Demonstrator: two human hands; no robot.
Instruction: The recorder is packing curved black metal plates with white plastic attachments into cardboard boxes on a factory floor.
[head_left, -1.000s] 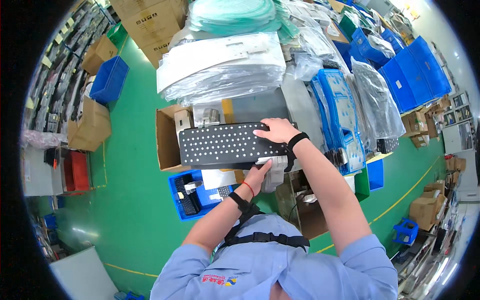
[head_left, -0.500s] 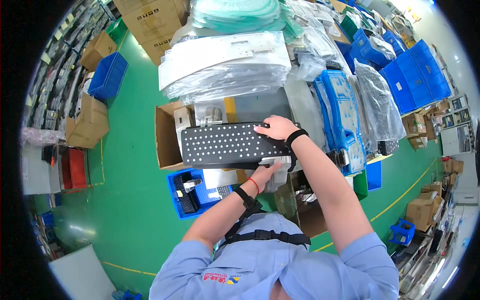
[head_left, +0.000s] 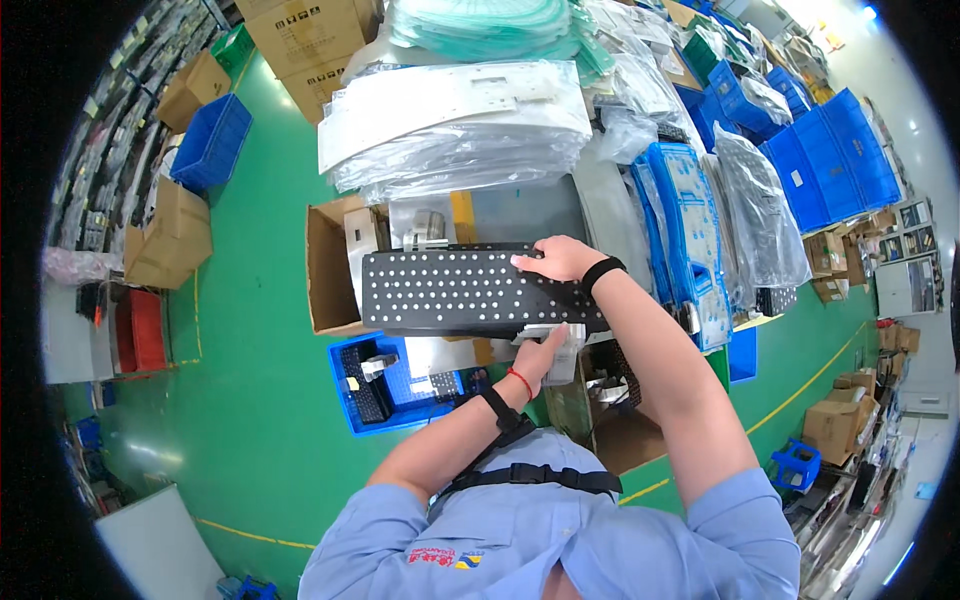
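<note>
Pinched at its far edge, toward the right end, the black dotted panel [head_left: 440, 285] sits in your right hand [head_left: 560, 258], thumb on its face and fingers curled over the rim; your left hand [head_left: 538, 364] is at the near edge, against a pale wrapped piece [head_left: 570, 352], and whether it closes on that piece I cannot tell, as its fingers are partly hidden. With both hands toward the right, the long left end probably wants to sag, so keep your right thumb firm and the panel level, clear of the cardboard box [head_left: 333, 270] just beside that end. It lies crosswise before you, long and rectangular, matte black, with neat rows of white dots, holes or studs, I cannot tell.
</note>
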